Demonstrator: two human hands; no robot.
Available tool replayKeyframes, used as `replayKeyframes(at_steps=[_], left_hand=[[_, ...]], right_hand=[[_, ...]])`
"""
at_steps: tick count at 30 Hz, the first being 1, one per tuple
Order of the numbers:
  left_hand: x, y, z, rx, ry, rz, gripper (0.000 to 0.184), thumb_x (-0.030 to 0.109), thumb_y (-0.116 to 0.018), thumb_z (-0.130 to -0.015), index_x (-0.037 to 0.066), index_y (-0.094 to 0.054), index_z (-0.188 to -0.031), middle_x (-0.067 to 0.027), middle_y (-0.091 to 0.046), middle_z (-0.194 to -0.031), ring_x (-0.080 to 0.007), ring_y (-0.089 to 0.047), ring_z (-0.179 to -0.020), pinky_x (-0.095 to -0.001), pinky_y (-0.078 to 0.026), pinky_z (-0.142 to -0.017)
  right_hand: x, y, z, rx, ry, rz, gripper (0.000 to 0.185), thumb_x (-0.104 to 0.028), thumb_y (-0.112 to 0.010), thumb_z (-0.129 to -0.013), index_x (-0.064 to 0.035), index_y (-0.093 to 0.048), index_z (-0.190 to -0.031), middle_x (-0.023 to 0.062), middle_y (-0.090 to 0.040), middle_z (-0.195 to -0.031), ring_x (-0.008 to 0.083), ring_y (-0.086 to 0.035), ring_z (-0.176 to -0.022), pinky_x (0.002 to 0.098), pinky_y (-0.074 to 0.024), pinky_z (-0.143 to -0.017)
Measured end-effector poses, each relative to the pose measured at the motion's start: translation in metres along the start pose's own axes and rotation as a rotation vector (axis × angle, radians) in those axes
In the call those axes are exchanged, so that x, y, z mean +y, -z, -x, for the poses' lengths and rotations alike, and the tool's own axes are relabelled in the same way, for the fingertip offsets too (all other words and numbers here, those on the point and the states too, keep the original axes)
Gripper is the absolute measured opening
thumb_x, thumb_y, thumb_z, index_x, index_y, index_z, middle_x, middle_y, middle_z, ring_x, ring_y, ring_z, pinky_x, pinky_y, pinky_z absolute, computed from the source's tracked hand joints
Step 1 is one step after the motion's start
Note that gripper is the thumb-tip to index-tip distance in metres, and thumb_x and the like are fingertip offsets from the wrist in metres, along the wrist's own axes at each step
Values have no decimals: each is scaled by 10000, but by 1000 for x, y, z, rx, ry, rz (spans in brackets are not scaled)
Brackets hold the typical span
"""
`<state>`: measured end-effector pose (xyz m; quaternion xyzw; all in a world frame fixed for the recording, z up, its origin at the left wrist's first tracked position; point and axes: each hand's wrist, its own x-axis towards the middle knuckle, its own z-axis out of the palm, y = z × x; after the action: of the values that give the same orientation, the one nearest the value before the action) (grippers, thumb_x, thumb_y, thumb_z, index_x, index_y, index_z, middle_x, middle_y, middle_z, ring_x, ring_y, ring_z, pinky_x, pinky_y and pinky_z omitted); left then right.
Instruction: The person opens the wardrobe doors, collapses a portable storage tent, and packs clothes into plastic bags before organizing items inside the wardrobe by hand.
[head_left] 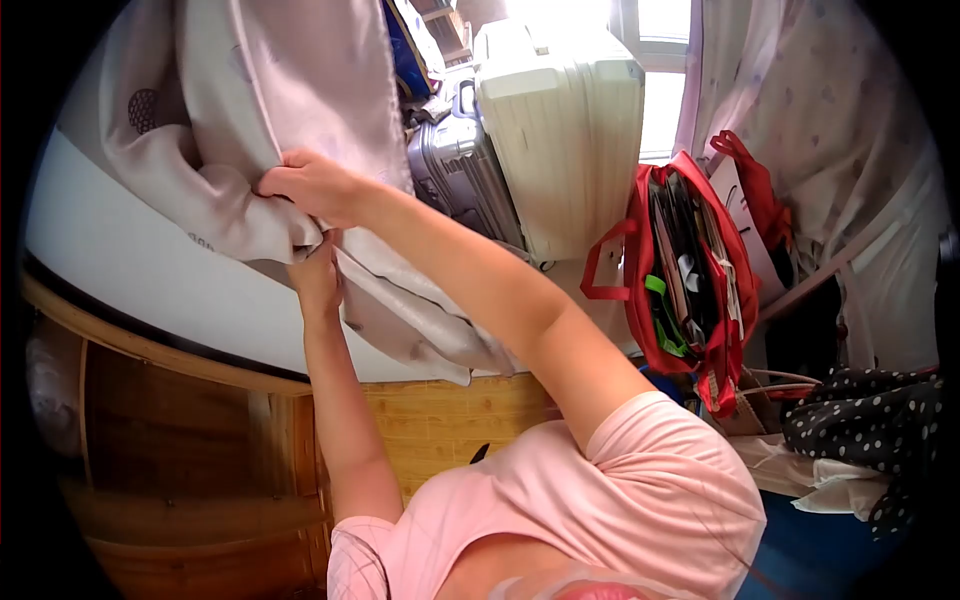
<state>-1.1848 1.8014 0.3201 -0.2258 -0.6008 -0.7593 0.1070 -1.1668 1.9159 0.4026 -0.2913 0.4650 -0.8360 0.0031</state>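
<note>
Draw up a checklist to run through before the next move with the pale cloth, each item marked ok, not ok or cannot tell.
1. Right hand gripping the pale cloth: ok, fingers curled on it.
2. Left hand at the cloth: ok, close below the right hand in the view.
3. Left fingertips' grip: cannot tell, folds hide part of it.
4. Cloth lying smooth: not ok, it is bunched and folded around the hands.
5. Cloth free of the gray suitcase: cannot tell, they overlap or meet in this view.
6. Red bag apart from both hands: ok.

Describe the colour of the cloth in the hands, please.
The cloth is pale greyish pink with darker motifs, in head view.
</note>
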Motion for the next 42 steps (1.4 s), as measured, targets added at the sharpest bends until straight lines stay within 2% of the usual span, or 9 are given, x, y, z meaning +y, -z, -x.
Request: replayKeyframes(at_steps=[6,12,15,21,23,25,26,28,42], left_hand=[[37,41,25,455,-482,-689,304,48,-563,-772,-119,-502,-1018,-165,-565,-954,-218,-536,-855,-328,-431,-773],[92,8,74,511,-551,-571,386,79,-593,-791,-84,-478,-1121,-151,-515,-1129,-217,-505,-980,-322,-413,-851],[98,10,94,405,-464,-490,476,20,-603,-766,-59,-426,-1201,-142,-442,-1235,-227,-468,-1065,-336,-384,-923],[59,20,96,419,-249,-378,640,-36,-650,-695,-22,-359,-1266,-141,-418,-1254,-247,-450,-1092,-357,-393,-924],[33,18,79,264,-273,-528,908,-30,-639,-645,-13,-76,-1357,-193,-246,-1356,-279,-322,-1219,-384,-273,-1021],[3,20,53,187,-235,-756,906,79,-622,-678,-40,-43,-1364,-236,-154,-1386,-314,-195,-1289,-384,-169,-1058],[-20,25,33,131,-382,-755,857,80,-595,-692,-53,-70,-1357,-249,-159,-1381,-340,-211,-1282,-389,-163,-1058],[-41,22,-2,17,-530,-920,815,73,-544,-654,-41,-140,-1352,-259,-215,-1357,-365,-225,-1273,-380,-169,-1054],[-270,61,-119,-184,-149,-1123,629,110,-542,-720,-76,-270,-1256,-293,-428,-1220,-408,-408,-1150,-370,-311,-981]], right_hand=[[20,32,64,620,435,1252,888,-410,-723,-658,-3,-279,-1311,219,-356,-1302,304,-347,-1223,353,-350,-958],[62,21,42,139,291,307,1185,-456,-761,-614,-24,28,-1386,191,-67,-1431,271,-74,-1331,333,-152,-1071],[43,-26,33,-236,202,-227,787,-279,-728,-701,-3,-320,-1315,128,-450,-1253,226,-419,-1155,318,-319,-991],[72,-19,-18,11,-223,-380,394,-192,-617,-723,21,-578,-1052,136,-608,-974,232,-600,-830,323,-480,-776],[142,27,-58,18,-152,-504,336,-240,-644,-749,17,-624,-965,114,-625,-917,194,-606,-794,321,-491,-709],[145,58,-36,330,-75,-230,363,-298,-660,-748,8,-635,-942,89,-635,-892,156,-591,-800,324,-475,-699],[186,97,-56,489,-91,376,460,-389,-563,-800,23,-625,-995,198,-612,-1013,319,-593,-923,394,-446,-798],[177,121,-28,681,-379,759,486,-398,-554,-788,-5,-558,-1073,214,-572,-1076,367,-548,-1003,428,-432,-851],[204,187,233,645,-314,1153,403,-311,-610,-749,-41,-541,-1040,164,-527,-1074,334,-487,-1025,417,-405,-860]])
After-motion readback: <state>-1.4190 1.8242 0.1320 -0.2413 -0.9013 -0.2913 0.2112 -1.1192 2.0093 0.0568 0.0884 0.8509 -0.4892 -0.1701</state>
